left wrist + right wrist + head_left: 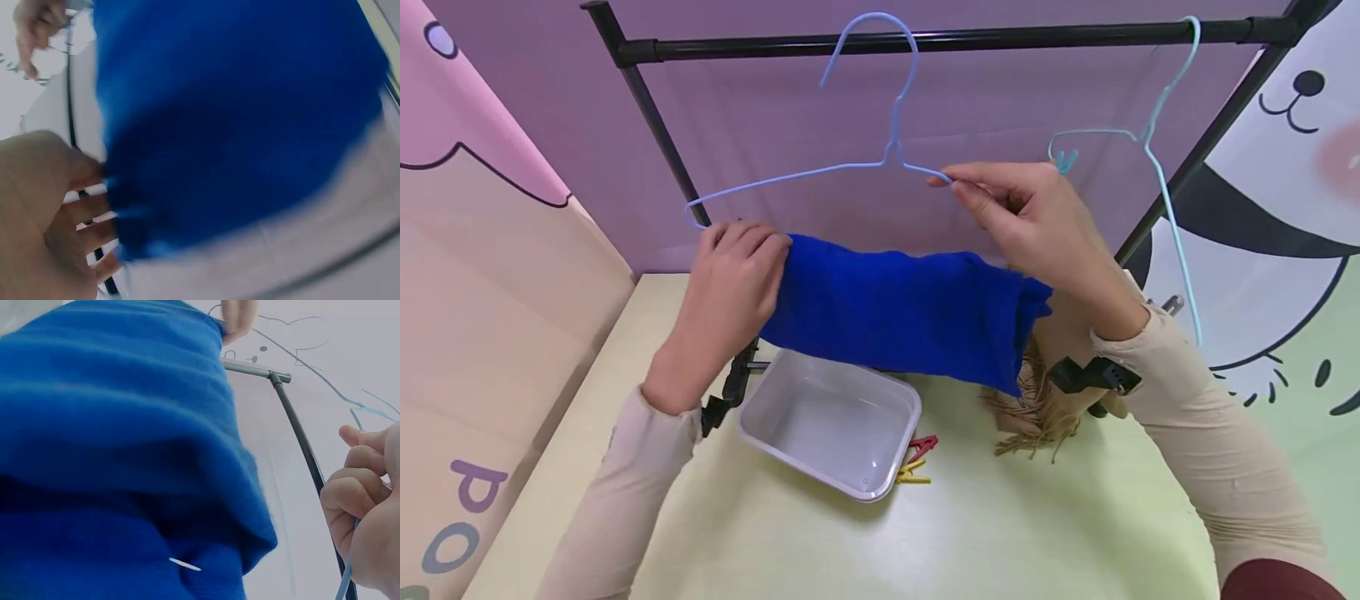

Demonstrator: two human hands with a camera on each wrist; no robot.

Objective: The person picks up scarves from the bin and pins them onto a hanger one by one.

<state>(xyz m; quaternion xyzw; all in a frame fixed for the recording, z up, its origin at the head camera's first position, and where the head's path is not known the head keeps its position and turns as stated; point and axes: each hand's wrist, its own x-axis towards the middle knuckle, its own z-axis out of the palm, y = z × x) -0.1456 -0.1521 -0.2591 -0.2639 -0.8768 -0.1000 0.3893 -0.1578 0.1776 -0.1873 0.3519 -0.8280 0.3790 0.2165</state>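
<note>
A folded blue cloth (902,308) hangs from my left hand (733,292), which pinches its upper left corner; the left wrist view shows thumb and fingers on its edge. My right hand (1045,225) pinches the right arm of a periwinkle wire hanger (827,171) between thumb and forefinger. The wire also shows by the right fingers (353,494) in the right wrist view. Above the cloth, the hanger's hook overlaps the rack's bar; whether it touches the bar I cannot tell. Its left end is just above my left fingers.
A black rack bar (1037,36) spans the back, with a teal hanger (1161,167) and its small clip (1064,162) at right. On the table (962,533) are a grey basin (827,487), a red clothespin (922,446), a yellow clothespin (913,475) and tan fringed fabric (1037,417).
</note>
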